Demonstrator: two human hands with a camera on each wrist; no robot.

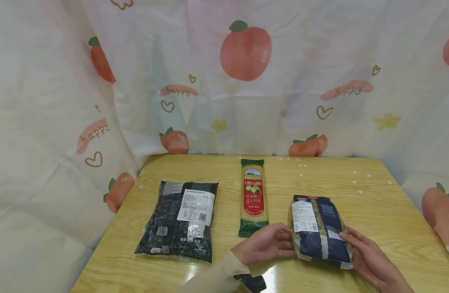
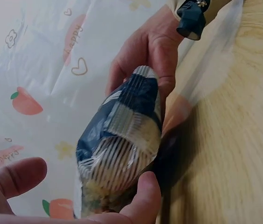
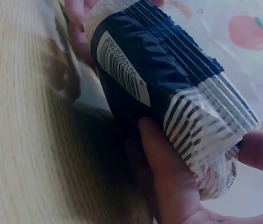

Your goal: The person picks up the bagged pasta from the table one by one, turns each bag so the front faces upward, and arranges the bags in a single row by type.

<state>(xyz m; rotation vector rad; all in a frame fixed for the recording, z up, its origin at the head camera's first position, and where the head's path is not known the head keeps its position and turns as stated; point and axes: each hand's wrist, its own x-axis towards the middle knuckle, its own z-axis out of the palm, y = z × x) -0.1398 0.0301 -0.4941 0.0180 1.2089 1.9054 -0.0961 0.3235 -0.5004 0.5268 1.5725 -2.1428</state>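
Note:
A navy-blue pasta bag (image 1: pixel 321 232) with a white label and a clear strip stands tilted between both hands at the right of the table. My right hand (image 1: pixel 372 260) holds its right side; in the right wrist view the thumb (image 3: pixel 262 151) is at the striped end and a finger (image 3: pixel 162 161) lies along the barcode face. My left hand (image 1: pixel 266 244) touches the bag's left edge. In the left wrist view its fingers (image 2: pixel 145 196) support the bag from below, while the thumb (image 2: pixel 24 177) stands apart from it. Some fingertips are hidden behind the bag.
A red-and-green spaghetti packet (image 1: pixel 252 197) lies upright in the table's middle. Left of it is a large black bag (image 1: pixel 180 219) with a white label. Small white specks dot the wooden table (image 1: pixel 319 173) at the back. A printed curtain (image 1: pixel 217 110) encloses the far side and ends.

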